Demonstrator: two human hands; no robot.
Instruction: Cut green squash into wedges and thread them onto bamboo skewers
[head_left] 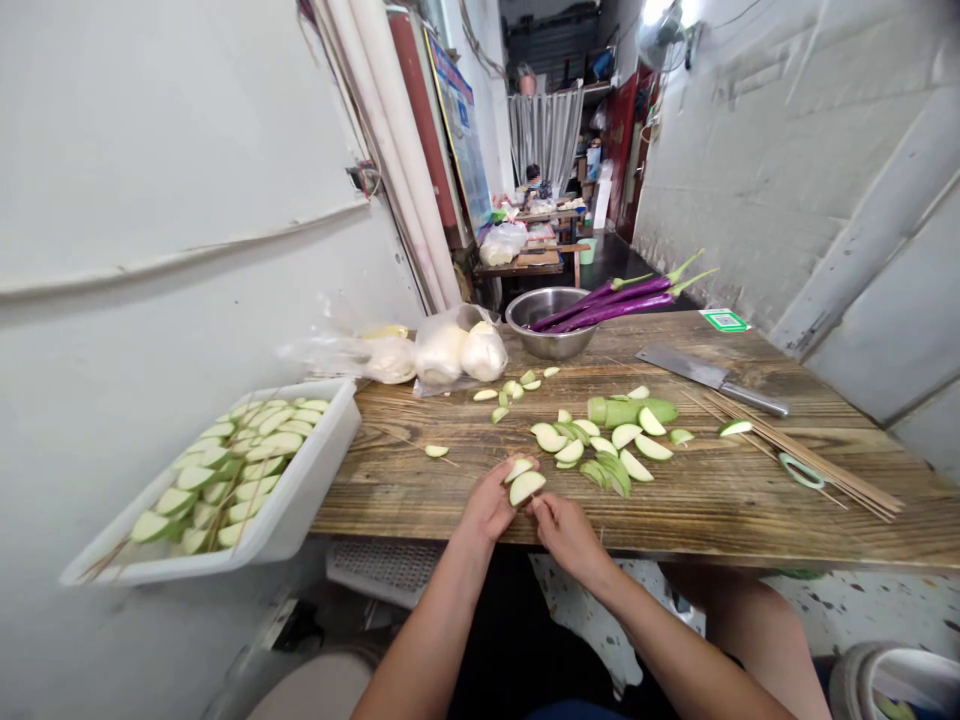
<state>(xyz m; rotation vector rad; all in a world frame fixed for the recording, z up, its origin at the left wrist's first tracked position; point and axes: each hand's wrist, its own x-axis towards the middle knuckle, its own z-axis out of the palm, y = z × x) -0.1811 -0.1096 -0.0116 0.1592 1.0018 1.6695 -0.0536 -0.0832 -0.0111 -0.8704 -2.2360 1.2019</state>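
Observation:
My left hand (pixel 487 505) is closed round pale green-skinned zucchini slices (pixel 527 487) at the table's front edge. Close beside it, my right hand (pixel 566 530) pinches what looks like a thin bamboo skewer, mostly hidden by the fingers, its tip side towards the slices. Beyond the hands, loose half-round zucchini slices (pixel 634 466) lie scattered on the wooden table (pixel 420 500). A cut length of zucchini (pixel 630 411) rests among them. To the left, a white tray (pixel 319 490) holds many slices threaded on skewers.
A cleaver (pixel 709 378) lies at the right, near a bundle of bamboo skewers (pixel 825 465) and green-handled scissors (pixel 801 471). Purple eggplants (pixel 607 308) lean out of a steel bowl (pixel 551 340) at the back. Plastic bags with pale round vegetables (pixel 459 350) sit by the wall.

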